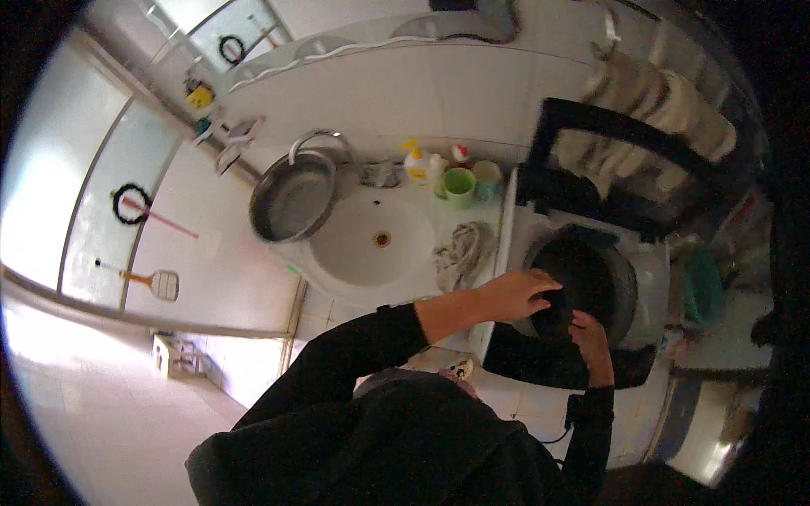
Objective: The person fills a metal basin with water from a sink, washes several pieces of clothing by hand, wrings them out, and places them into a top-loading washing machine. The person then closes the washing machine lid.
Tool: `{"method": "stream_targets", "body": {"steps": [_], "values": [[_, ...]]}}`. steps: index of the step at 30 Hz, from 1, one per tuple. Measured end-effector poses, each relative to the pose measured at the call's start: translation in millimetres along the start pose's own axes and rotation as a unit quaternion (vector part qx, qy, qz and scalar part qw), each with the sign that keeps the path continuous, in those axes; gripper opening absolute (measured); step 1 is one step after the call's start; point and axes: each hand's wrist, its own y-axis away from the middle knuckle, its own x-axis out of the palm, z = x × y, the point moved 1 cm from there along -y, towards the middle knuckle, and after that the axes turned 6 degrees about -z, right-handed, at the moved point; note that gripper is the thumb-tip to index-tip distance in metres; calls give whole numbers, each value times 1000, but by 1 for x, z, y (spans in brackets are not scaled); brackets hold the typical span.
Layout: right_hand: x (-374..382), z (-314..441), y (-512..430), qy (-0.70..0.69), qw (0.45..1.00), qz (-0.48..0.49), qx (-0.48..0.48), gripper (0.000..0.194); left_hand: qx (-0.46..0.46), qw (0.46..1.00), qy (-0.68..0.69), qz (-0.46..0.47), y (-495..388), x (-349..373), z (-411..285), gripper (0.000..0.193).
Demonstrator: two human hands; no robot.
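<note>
Before me stands a top-loading washing machine [650,278] with its dark-framed lid [549,136] raised. My left hand [516,296] reaches in from the left over the round tub [625,278], its thumb apart from the fingers. On the near right side of the tub is my right hand [588,335], with fingers bent towards the left one. A dark mass [569,259], perhaps cloth, fills much of the tub and lies behind both hands. Too little light falls there to tell whether either hand grips it.
Left of the machine is a white washbasin [354,259] with a metal basin [291,202] tilted at its rim. A rumpled cloth [459,253], a green cup [459,185] and a pump bottle [416,163] sit beside it. Towels [664,107] hang behind the lid; a teal basin [701,284] is at right.
</note>
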Motion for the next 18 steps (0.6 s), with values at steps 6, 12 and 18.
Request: {"method": "stream_targets", "body": {"steps": [6, 12, 18], "values": [[47, 79, 1, -18, 999, 27, 2, 35, -144, 979, 63, -132, 115, -69, 32, 32], [127, 122, -16, 51, 998, 13, -46, 20, -261, 909, 163, -282, 238, -117, 86, 30], [242, 129, -43, 134, 990, 30, -11, 39, -377, 847, 210, -310, 352, -174, 135, 33]]}}
